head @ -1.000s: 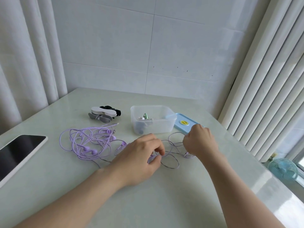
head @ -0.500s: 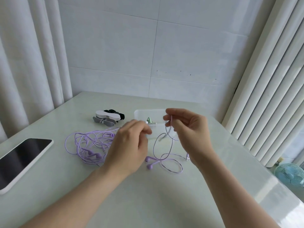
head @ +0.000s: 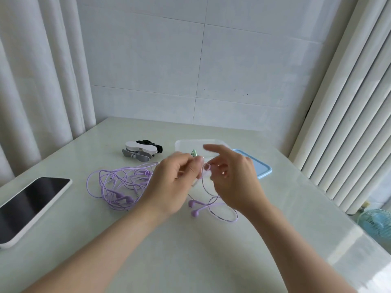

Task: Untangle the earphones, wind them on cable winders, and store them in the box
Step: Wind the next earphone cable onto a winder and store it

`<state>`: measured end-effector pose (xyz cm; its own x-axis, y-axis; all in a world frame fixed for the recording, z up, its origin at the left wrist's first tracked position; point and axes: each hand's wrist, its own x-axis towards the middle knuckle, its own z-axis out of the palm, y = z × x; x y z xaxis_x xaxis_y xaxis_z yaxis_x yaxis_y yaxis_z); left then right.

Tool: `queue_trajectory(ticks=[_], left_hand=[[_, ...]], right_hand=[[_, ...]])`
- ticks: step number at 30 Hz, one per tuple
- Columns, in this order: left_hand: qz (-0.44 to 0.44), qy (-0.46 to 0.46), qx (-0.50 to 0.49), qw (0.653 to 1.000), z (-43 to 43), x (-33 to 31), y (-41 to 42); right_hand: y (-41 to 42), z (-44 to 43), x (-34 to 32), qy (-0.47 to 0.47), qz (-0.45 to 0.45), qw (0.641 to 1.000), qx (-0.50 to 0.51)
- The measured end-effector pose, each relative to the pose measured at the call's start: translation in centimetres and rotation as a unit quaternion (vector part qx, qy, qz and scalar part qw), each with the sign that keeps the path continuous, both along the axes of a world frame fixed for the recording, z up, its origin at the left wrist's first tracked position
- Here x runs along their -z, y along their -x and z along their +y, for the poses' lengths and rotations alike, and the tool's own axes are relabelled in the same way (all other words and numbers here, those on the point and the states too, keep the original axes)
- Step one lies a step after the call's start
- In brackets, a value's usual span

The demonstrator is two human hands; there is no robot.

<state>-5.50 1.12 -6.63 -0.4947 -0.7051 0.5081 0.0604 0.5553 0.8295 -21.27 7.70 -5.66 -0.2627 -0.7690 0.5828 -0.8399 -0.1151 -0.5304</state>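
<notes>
Likely a room in a home. A pale glossy table (head: 190,261) meets white wall tiles (head: 148,70) beyond the fingers (head: 213,148). White curtains (head: 31,92) hang to their left and right. 1 phone (head: 29,206) lies far left, and 1 small blue fan (head: 375,224) stands low, far right.

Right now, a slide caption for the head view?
Above the table, left hand and right hand pinch a purple cable; tangled pile, winders, box, lid nearby.

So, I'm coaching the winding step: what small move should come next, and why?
Probably pull the cable through the right hand while the left hand pinches it: a slack loop lies on the table beside the earbuds, wanting straightening before winding.
</notes>
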Motion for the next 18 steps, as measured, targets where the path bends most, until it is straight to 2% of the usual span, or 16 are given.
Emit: queue_trajectory(ticks=[3, 6, 8, 12, 16, 18], left_hand=[[0.022, -0.098, 0.027, 0.995, -0.5, 0.1, -0.1], [-0.02, -0.147, 0.008, 0.989, -0.2, 0.6, 0.1], [-0.053, -0.182, -0.005, 0.982, 0.2, 0.9, 0.2], [-0.109, -0.204, 0.001, 0.973, 0.5, 1.3, 0.2], [-0.167, -0.142, 0.011, 0.975, 0.3, 1.4, -0.1], [-0.196, -0.127, 0.026, 0.972, -0.2, 1.8, -0.1]], right_hand=[[1.0, 0.0, -0.1, -0.061, -0.076, 0.995, 0.036], [0.8, 0.1, -0.2, -0.122, -0.215, 0.969, 0.026], [0.4, 0.4, -0.3, -0.146, -0.252, 0.956, 0.022], [-0.5, 1.0, -0.7, -0.185, -0.259, 0.948, -0.029], [-0.9, 0.3, 0.1, -0.149, -0.151, 0.975, -0.06], [-1.0, 0.1, 0.3, -0.131, -0.132, 0.979, -0.081]])
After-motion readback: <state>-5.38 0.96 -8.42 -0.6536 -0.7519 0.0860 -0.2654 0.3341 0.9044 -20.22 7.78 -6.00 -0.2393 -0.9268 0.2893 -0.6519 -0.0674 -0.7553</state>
